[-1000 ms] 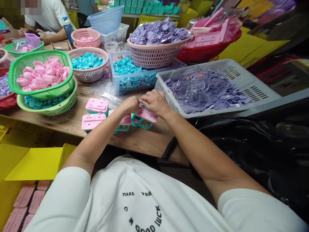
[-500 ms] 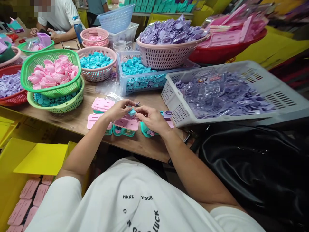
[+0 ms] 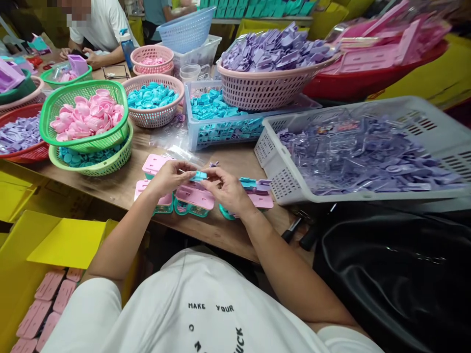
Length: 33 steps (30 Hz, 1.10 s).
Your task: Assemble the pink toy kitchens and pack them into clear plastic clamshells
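Note:
Between the fingertips of both hands is a small blue plastic piece (image 3: 199,175). My left hand (image 3: 172,177) pinches its left end, and my right hand (image 3: 228,190) pinches its right end. Just below them lies a teal box with a pink lid (image 3: 196,196). More pink-lidded boxes (image 3: 156,163) stand to the left, partly behind my left forearm. Right of my right hand, another pink-lidded box (image 3: 260,200) carries blue and purple pieces (image 3: 254,185) on top; my hand hides part of it. A small purple piece (image 3: 214,164) shows just behind my fingers.
A grey crate (image 3: 294,189) of purple parts stands at the right, beside hammers (image 3: 293,229). Behind are a blue basket (image 3: 221,137) and a pink basket (image 3: 265,93). Green baskets (image 3: 84,142) stand left. A yellow carton (image 3: 66,240) holds pink-lidded boxes. Another person (image 3: 99,29) sits across.
The blue piece now lies level between both hands, showing more of its length. The whole view has shifted slightly, and the blue and purple pieces at the right show more clearly.

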Motion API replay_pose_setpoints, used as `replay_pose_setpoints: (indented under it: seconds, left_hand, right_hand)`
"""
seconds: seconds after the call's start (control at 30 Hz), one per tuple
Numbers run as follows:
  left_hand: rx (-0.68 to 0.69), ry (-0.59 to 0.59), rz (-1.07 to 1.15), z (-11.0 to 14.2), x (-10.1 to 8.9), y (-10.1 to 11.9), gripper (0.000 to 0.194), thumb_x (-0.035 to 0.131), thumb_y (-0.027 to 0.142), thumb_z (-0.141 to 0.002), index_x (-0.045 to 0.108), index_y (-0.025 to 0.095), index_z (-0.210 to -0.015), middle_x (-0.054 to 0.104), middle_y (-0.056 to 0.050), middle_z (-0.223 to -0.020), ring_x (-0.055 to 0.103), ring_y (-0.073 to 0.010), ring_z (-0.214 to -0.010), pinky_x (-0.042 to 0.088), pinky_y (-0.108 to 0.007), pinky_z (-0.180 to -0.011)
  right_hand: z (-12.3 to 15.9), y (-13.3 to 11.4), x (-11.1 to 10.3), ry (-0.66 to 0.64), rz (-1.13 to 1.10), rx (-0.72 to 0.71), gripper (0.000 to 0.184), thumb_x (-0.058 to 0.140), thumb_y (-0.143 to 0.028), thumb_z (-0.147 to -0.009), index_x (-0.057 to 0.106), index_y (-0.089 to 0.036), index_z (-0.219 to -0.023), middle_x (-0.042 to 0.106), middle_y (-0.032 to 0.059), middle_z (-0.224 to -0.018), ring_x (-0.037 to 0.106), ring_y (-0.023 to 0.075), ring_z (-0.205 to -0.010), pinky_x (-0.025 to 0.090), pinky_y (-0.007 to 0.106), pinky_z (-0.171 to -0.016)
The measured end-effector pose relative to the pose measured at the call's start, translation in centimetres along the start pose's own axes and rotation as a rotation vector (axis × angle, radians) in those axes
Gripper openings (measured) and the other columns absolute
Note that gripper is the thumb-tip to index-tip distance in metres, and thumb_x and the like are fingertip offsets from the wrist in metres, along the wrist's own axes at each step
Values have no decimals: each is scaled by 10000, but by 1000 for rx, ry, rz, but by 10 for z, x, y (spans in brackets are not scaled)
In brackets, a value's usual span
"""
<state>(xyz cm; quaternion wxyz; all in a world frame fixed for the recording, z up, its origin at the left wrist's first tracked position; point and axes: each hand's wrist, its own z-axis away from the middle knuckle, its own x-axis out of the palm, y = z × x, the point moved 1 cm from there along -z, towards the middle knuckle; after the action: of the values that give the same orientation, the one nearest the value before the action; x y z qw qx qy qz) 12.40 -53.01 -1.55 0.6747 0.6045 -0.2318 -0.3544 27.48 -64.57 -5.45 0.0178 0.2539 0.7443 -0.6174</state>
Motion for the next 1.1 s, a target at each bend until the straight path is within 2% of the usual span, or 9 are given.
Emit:
replay_pose_setpoints:
  seconds: [0.1,0.2,0.37,0.5,0.6,0.7,0.9,0.97,1.1]
  left_hand:
    - [-41,55,-108,2,-4,3,114,664,235,-876,646,125,-850,636,2,-634,599,-115,-543,476,-214,-546]
    - [-45,51,-257,6,-7,2,173,596,274,-922,646,136,-832,563,19,-541,556,-117,-483,430,-207,-482]
    - [81,149,-366,9,-5,-5,199,659,320,-866,624,137,-798,624,-6,-659,561,-106,-527,411,-203,-494]
    - [121,102,-308,7,-2,-4,169,717,270,-789,638,121,-798,657,-15,-698,580,-109,-595,427,-206,-547]
    - [122,-8,-187,4,-3,-2,145,726,193,-735,673,104,-837,679,-20,-726,613,-118,-665,470,-221,-631]
    - [148,-100,-17,3,-1,-5,204,764,202,-685,685,99,-842,692,-34,-768,635,-134,-721,496,-251,-701]
    - [296,-2,216,4,7,-7,349,804,387,-701,665,111,-864,673,-36,-840,616,-124,-764,481,-248,-728]
    - [287,-5,137,5,5,-3,375,802,419,-712,664,107,-868,667,-37,-835,602,-118,-751,468,-240,-708]
    - [207,-137,-120,6,-3,-1,375,794,402,-697,670,104,-887,640,-16,-758,569,-113,-686,439,-227,-632]
  right_hand:
    - [-4,-2,5,13,186,-165,319,569,-512,-916,672,-212,-887,639,72,-910,609,213,-839,515,366,-756]
    - [-8,1,10,27,332,-236,422,494,-525,-966,624,-222,-702,582,68,-787,568,226,-803,489,393,-780]
    - [-6,-4,13,116,388,-297,363,551,-491,-951,609,-216,-722,592,79,-821,575,238,-818,483,415,-813]
    - [-1,-13,12,0,292,-342,384,621,-496,-913,527,-221,-662,578,52,-797,569,199,-769,479,357,-744]
    - [-1,-12,10,-63,190,-289,364,690,-514,-863,548,-209,-720,569,10,-734,543,156,-688,459,302,-661]
    - [-2,-6,10,-16,122,-132,403,737,-570,-796,589,-199,-852,629,10,-806,581,150,-712,483,287,-666]
    - [-8,-14,5,-60,3,18,482,683,-646,-805,624,-197,-968,670,23,-842,623,160,-741,491,287,-694]
    - [-13,-23,-2,-107,85,19,473,714,-640,-775,635,-189,-893,622,0,-738,566,143,-667,432,266,-629]
    - [-28,-35,-8,-170,536,-78,357,759,-514,-774,658,-175,-731,524,1,-671,450,131,-627,293,278,-588]
